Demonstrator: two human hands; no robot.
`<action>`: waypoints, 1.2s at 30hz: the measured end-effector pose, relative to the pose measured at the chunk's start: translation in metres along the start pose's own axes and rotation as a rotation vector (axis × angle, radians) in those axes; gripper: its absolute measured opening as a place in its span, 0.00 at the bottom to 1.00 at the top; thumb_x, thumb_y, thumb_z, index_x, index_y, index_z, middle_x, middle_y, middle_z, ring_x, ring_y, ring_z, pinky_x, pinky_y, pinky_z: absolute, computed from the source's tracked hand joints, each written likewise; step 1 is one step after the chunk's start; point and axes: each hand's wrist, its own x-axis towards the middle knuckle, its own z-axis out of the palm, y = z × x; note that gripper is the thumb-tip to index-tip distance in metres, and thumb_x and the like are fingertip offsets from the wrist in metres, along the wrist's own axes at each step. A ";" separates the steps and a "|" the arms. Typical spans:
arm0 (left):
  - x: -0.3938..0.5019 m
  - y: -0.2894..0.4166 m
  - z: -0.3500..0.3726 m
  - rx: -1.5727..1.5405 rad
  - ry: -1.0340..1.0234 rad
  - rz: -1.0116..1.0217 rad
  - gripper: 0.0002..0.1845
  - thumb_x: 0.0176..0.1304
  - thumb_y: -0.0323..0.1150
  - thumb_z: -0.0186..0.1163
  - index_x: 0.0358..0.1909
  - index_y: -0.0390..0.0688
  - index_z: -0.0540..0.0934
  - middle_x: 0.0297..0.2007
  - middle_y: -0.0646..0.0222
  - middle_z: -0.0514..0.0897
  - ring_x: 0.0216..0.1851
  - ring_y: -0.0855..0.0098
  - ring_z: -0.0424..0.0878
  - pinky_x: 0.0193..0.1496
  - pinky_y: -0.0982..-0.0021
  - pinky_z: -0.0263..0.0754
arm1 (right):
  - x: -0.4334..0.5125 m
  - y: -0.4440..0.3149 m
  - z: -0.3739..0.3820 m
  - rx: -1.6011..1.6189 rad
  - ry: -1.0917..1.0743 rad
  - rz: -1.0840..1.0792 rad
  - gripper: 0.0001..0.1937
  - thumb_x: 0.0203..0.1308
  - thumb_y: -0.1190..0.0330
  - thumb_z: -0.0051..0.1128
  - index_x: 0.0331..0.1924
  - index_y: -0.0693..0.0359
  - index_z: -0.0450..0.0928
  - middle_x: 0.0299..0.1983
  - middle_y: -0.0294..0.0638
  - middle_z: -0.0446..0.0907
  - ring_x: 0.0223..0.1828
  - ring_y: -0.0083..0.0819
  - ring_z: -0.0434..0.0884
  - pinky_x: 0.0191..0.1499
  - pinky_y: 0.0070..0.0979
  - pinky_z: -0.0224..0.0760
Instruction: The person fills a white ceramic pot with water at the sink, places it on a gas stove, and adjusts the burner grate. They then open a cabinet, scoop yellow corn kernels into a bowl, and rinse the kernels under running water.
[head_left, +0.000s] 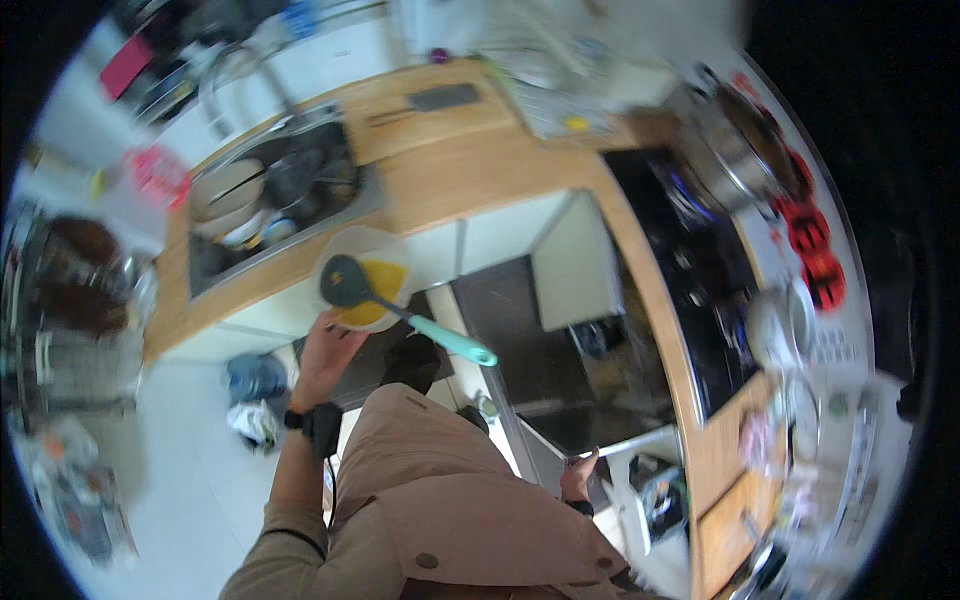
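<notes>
My left hand (330, 349) holds a pale bowl (360, 238) from below and the side, near the front edge of the sink. Yellow liquid (388, 279) lies in the bowl. Across it rests a cooking spoon with a dark head and a mint-green handle (454, 341); the handle sticks out over the rim to the right. Low on the right, my right hand (577, 478) grips the pale edge of a dark cabinet front panel (600, 420) below the counter. Some of its fingers are hidden.
The sink (379, 193) holds pots and dishes. A wooden cutting board (442, 120) lies beside it. On the black stove (701, 277) stand a large steel pot (724, 157) and a white pot (780, 326). A cabinet door (574, 266) juts out below. A blue water bottle (256, 376) is on the floor.
</notes>
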 end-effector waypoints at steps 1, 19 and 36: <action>0.004 0.009 -0.006 -0.068 0.008 -0.008 0.18 0.61 0.32 0.54 0.52 0.36 0.68 0.54 0.58 0.71 0.54 0.61 0.72 0.58 0.65 0.71 | -0.011 -0.012 0.028 0.027 0.077 0.091 0.40 0.61 0.41 0.42 0.65 0.67 0.54 0.58 0.50 0.65 0.65 0.39 0.59 0.67 0.32 0.45; 0.111 0.239 -0.155 -0.009 0.220 0.135 0.19 0.62 0.31 0.52 0.52 0.46 0.58 0.51 0.60 0.70 0.52 0.60 0.77 0.43 0.64 0.84 | -0.295 0.075 0.872 -1.408 -1.232 -1.466 0.24 0.65 0.58 0.33 0.28 0.63 0.81 0.30 0.54 0.80 0.37 0.53 0.78 0.44 0.45 0.69; 0.125 0.263 -0.206 -0.105 0.394 0.202 0.18 0.62 0.35 0.54 0.50 0.46 0.61 0.50 0.65 0.72 0.51 0.63 0.76 0.45 0.63 0.81 | -0.282 0.194 0.841 -0.935 -1.483 0.162 0.11 0.61 0.69 0.53 0.45 0.61 0.78 0.39 0.36 0.80 0.39 0.25 0.80 0.42 0.24 0.75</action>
